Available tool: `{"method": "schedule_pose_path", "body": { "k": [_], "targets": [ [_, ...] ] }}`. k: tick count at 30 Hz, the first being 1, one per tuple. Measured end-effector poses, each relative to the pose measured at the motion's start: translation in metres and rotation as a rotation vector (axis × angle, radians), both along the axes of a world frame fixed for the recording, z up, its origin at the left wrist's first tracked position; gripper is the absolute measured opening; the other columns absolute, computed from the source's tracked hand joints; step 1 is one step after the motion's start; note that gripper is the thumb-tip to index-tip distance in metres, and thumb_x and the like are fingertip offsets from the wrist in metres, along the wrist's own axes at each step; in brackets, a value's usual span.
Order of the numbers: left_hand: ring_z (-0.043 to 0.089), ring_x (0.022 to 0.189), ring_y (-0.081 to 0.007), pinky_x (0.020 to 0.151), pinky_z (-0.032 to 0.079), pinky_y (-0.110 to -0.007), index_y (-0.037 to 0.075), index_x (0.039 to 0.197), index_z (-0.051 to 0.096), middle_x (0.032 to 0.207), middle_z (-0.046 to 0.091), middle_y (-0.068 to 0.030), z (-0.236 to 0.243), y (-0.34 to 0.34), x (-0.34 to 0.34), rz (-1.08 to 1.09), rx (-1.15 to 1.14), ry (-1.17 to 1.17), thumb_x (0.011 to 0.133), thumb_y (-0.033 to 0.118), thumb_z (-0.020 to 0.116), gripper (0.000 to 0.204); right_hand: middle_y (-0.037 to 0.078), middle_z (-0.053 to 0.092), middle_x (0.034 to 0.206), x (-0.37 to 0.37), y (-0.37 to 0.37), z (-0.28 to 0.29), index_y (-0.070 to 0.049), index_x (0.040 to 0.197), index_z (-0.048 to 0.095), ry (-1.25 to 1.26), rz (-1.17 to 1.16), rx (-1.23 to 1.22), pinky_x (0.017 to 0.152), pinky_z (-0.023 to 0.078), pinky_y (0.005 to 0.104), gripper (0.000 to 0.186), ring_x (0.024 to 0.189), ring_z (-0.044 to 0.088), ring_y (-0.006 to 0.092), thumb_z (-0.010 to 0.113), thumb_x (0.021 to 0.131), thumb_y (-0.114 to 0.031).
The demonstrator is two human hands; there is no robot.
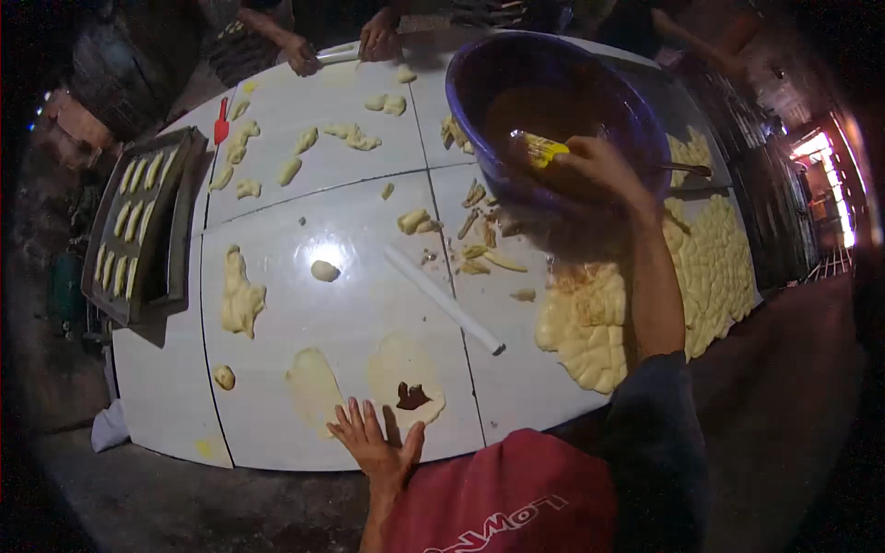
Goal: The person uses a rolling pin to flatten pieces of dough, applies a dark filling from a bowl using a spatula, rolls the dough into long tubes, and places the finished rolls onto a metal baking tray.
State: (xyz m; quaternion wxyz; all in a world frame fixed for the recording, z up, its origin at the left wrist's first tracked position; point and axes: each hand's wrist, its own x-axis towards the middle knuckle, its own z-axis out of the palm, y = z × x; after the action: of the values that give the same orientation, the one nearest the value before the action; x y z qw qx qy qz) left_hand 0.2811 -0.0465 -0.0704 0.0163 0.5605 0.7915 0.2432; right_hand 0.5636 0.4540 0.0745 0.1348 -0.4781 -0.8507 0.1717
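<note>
My left hand rests palm down at the table's near edge, fingers spread, holding nothing. Beside its fingertips lie two flattened dough pieces: a thin dough oval and a second dough sheet, which carries a dab of dark brown filling. Reaching over the rim of a big purple basin, my right hand grips a small yellow tool with a pale, shiny end. Its exact kind is unclear. Inside the basin is brown filling. A white rolling pin lies diagonally mid-table.
Dough slabs and a larger dough mass cover the right side. Scattered dough pieces dot the tiled table. At left stands a metal tray of shaped dough, near a red scraper. Across the table, another person's hands hold a rolling pin.
</note>
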Motion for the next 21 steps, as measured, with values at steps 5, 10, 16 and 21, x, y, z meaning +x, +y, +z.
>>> {"method": "schedule_pose_path", "body": {
  "k": [5,10,16,21],
  "targets": [
    [0.018,0.152,-0.0514,0.118,0.007,-0.075,0.006,0.159,0.032,0.163,0.030,-0.0238,-0.005,-0.001,-0.006,-0.020,0.021,0.035,0.078,0.053,0.083,0.106,0.020,0.074,0.102,-0.020,0.018,-0.023,-0.002,0.112,0.074,-0.375,0.131,-0.045,0.083,0.056,0.0474,0.041,0.099,0.072,0.0378,0.077,0.088,-0.034],
    [0.019,0.152,-0.0516,0.118,0.007,-0.075,0.006,0.158,0.034,0.162,0.032,-0.0229,-0.004,-0.002,-0.010,0.000,-0.010,0.010,0.076,0.052,0.086,0.108,0.015,0.074,0.094,-0.010,0.019,-0.006,0.000,0.112,0.073,-0.114,0.215,-0.225,0.079,0.054,0.0427,0.041,0.087,0.071,0.0299,0.076,0.091,-0.036],
    [0.023,0.150,-0.0529,0.118,0.009,-0.074,0.011,0.158,0.033,0.160,0.035,-0.0255,-0.006,0.002,-0.010,0.019,0.021,-0.004,0.077,0.053,0.084,0.105,-0.003,0.060,0.075,-0.004,0.005,0.025,-0.006,0.100,0.074,0.057,0.033,-0.712,0.056,0.039,0.0280,0.044,0.062,0.051,0.0067,0.076,0.090,-0.050],
    [0.023,0.150,-0.0521,0.118,0.010,-0.074,0.009,0.157,0.034,0.158,0.036,-0.0270,-0.005,0.000,-0.007,0.035,0.008,-0.006,0.078,0.056,0.082,0.103,-0.005,0.056,0.068,0.006,0.001,0.015,-0.008,0.105,0.072,0.109,-0.006,-0.724,0.052,0.036,0.0250,0.046,0.057,0.049,0.0045,0.076,0.091,-0.051]
  ]
}}
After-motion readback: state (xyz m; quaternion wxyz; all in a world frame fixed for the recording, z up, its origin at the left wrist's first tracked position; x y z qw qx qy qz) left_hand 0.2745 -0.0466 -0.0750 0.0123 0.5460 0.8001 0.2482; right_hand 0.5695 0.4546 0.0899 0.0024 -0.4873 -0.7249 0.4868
